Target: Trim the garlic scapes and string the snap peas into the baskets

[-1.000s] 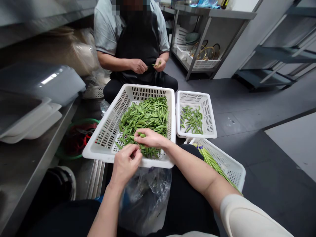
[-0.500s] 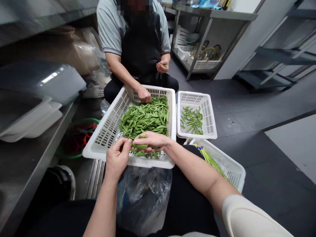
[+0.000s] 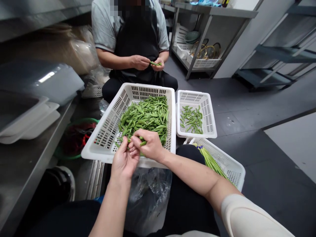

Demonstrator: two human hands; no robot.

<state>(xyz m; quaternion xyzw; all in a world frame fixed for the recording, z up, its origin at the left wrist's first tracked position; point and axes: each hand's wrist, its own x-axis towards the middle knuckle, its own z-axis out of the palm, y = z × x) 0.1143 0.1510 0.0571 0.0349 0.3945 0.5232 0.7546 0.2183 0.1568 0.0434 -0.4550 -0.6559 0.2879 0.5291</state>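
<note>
My left hand (image 3: 124, 161) is palm up at the near edge of a large white basket (image 3: 98, 154), its thumb and fingers closed on the end of a green pea pod. Against its fingertips, my right hand (image 3: 149, 144) is curled round pea pods; one pod (image 3: 143, 143) shows between its fingers. How many it holds is hidden. Beyond both hands, a heap of pea pods (image 3: 145, 115) lies in the large basket.
Across the basket a seated person in a black apron (image 3: 137, 36) holds pods in both hands. A smaller white basket (image 3: 209, 115) with some pods stands to the right. Nearer is a basket (image 3: 237, 168) with long green stalks (image 3: 212, 161). A metal counter (image 3: 61, 121) runs along the left.
My left hand has turned palm up and moved slightly right; my right hand has turned over and curled. The other person's hand has left the heap and come up to their other hand.
</note>
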